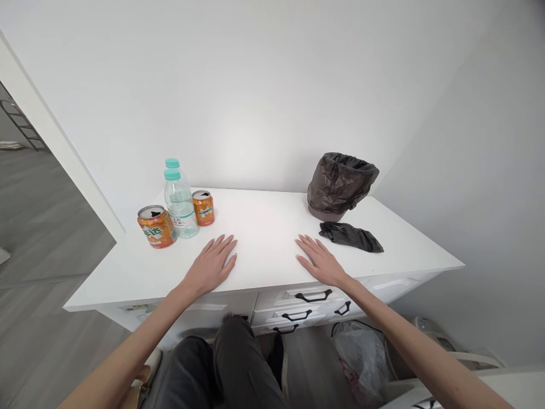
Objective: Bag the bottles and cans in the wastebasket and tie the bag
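Observation:
My left hand (214,264) lies flat on the white cabinet top (264,238), palm down with nothing in it. Just beyond it stand two opened orange soda cans, a nearer can (156,228) and a farther can (204,209). Between them is a clear water bottle (182,211) with a teal cap, partly hiding a second bottle (172,163). My right hand (322,263) also rests flat, fingers stretched. Close to its fingers lies a folded black plastic bag (351,237). Behind that sits a small bin (340,184) lined with a black bag; its inside is mostly hidden.
White walls rise behind and to the right of the cabinet. Drawers with black handles (314,296) face me below the top. A clear plastic bag (361,352) lies on the floor at lower right. Grey wood flooring (34,227) stretches away at left.

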Motion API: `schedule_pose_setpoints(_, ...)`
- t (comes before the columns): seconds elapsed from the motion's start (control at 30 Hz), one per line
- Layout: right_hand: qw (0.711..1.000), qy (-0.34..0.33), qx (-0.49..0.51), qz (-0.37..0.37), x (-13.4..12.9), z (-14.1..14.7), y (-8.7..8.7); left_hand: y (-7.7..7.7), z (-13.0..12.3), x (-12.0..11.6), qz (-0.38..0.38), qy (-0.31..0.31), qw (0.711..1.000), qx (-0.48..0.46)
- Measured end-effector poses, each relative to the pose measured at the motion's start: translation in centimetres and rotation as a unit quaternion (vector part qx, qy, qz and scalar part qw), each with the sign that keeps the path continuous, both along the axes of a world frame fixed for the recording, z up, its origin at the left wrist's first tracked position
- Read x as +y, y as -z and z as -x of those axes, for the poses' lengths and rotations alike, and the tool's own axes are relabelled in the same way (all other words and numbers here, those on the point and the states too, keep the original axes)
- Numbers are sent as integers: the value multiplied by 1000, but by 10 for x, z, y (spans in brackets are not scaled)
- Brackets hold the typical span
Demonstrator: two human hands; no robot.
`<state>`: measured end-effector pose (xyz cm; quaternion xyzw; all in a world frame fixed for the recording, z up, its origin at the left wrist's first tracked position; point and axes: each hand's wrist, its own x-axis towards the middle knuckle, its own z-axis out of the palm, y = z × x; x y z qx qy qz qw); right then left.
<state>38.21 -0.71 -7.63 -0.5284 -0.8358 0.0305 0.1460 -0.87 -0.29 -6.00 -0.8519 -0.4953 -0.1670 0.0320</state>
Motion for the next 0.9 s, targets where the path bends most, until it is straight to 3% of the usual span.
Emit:
schedule_pose_setpoints(0.63,1000,-2,-13,5,-6,8,-8,-8,1,-7,8,-7,1000,6)
schedule_pose_setpoints(0.77,999,-16,-10,-36,-1,5,-41,-8,1,-9,13,-7,1000,1)
schedule_pose_setpoints(0.9,989,43,34,-137,17,-6,-105,-2,2,-7,5,-4,1000,-9)
